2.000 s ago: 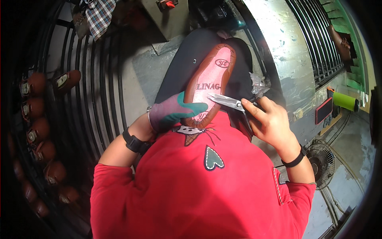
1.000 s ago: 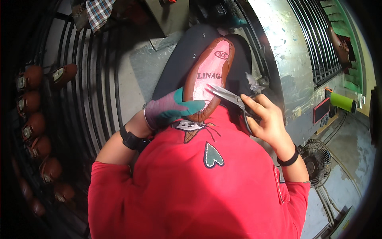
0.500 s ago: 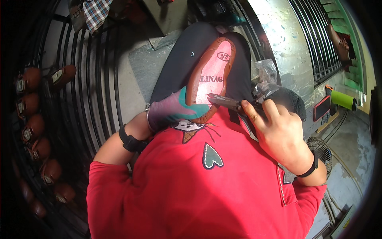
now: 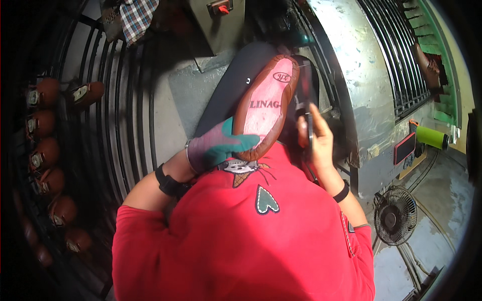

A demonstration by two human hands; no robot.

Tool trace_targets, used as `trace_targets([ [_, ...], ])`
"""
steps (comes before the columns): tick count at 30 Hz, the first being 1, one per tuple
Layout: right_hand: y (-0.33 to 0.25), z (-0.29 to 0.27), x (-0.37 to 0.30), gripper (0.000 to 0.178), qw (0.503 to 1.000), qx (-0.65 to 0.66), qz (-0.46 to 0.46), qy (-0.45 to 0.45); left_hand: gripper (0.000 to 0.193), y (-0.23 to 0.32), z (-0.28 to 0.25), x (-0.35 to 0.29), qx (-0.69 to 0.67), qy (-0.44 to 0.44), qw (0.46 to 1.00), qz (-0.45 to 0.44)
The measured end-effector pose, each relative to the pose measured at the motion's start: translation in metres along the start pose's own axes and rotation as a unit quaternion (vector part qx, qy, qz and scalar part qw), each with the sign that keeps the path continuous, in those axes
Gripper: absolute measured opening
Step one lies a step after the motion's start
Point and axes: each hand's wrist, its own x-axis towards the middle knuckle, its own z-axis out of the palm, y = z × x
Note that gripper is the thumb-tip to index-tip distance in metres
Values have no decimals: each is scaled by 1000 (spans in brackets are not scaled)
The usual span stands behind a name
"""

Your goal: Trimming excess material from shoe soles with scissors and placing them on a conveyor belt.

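A brown leather shoe upper [image 4: 243, 113], drawn over its form, lies sole side up across my dark-trousered thighs. Its pink insole [image 4: 266, 118] carries dark printed marks, and the leather edge is gathered in folds around it. My left hand [image 4: 221, 143], in a purple and teal glove, grips the wide lower end, with the thumb over the insole. Bare and ungloved, my right hand [image 4: 317, 138] is closed around what look like dark scissors [image 4: 303, 100], blurred by motion. The blades point away from me, just right of the shoe, apparently apart from it.
Several brown shoes [image 4: 45, 150] stand along a black barred rack [image 4: 118, 100] at left. To the right are a metal-topped bench [image 4: 346, 65], a red-edged phone [image 4: 404, 149], a green cylinder [image 4: 432, 131] and a floor fan [image 4: 395, 215]. A grey box [image 4: 218, 30] stands ahead.
My right hand has swung the scissors off the insole to the shoe's right side, turning the blades away from me. The left hand keeps its hold. My view has shifted slightly, showing the whole fan.
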Motion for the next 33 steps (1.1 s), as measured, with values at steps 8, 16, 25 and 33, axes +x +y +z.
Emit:
trace_targets([
  [8, -29, -35, 40, 54, 929, 300, 163, -145, 85, 34, -23, -18, 504, 114, 854, 64],
  [16, -20, 5, 38, 67, 951, 116, 210, -195, 63, 60, -64, 17, 897, 66, 377, 222],
  [25, -27, 38, 39, 67, 971, -107, 138, -164, 50, 12, -8, -14, 142, 180, 932, 281],
  [33, -39, 83, 34, 61, 946, -172, 79, -264, 48, -27, -36, -44, -249, 132, 926, 251],
])
